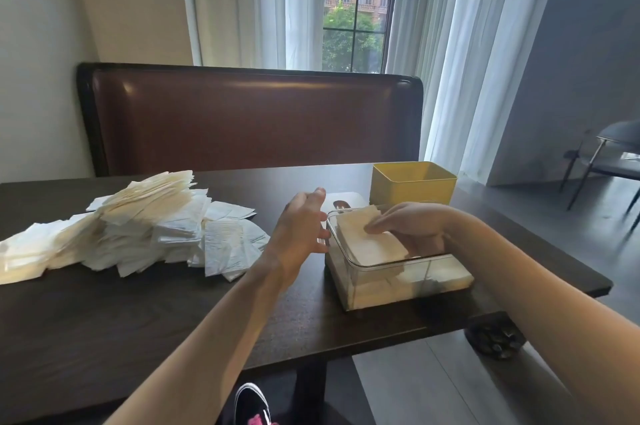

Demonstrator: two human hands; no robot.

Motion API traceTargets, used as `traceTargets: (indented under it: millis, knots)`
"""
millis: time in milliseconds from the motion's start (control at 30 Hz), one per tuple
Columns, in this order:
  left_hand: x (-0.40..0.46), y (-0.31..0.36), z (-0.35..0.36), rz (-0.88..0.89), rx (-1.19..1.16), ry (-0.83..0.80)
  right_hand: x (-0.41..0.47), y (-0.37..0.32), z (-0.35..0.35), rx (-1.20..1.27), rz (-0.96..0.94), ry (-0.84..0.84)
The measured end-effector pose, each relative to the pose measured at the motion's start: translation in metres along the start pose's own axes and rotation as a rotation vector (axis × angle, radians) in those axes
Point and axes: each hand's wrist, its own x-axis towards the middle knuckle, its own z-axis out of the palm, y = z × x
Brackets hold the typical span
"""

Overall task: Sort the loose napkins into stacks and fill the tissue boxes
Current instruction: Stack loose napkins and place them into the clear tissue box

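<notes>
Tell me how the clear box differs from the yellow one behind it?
The clear box is see-through and shows napkins stacked inside; the yellow box is opaque, so its contents are hidden. The clear box sits nearer the person, with the right hand pressing a napkin stack into it, while the yellow box stands untouched farther back. Both are open-topped, rectangular and rest on the dark table.

Beyond my dark worktop [104, 320] stands a brown leather bench back [249, 120]; behind it, a curtained window [353, 9]; right of it, a grey chair [613, 151].
</notes>
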Motion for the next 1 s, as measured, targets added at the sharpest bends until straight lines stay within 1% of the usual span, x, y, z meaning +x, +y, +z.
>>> traceTargets:
  millis: [100,200,233,433,600,733,867,1000]
  knots:
    - [-0.002,0.000,0.001,0.005,0.002,0.011,0.008,0.002,0.009,-0.113,-0.029,-0.001]
    - [-0.002,0.000,0.001,0.008,0.008,0.009,0.009,0.004,0.016,-0.207,-0.035,0.080]
    - [-0.002,0.000,0.000,0.009,0.009,0.010,0.010,0.004,0.016,-0.232,-0.029,0.072]
    - [-0.003,-0.001,-0.002,0.014,0.030,-0.006,0.004,0.003,0.010,-0.184,-0.018,0.018]
    - [-0.004,0.001,-0.002,0.005,0.029,-0.014,-0.009,0.002,0.004,-0.128,-0.034,0.091]
    - [-0.006,0.002,-0.002,0.000,0.018,-0.014,-0.019,-0.001,0.002,-0.082,-0.032,0.079]
    - [-0.008,0.003,-0.001,-0.008,0.010,-0.011,-0.019,0.001,0.011,-0.100,-0.012,0.079]
    - [-0.010,0.003,-0.004,-0.010,0.000,-0.008,-0.023,-0.001,0.007,-0.147,-0.058,0.175]
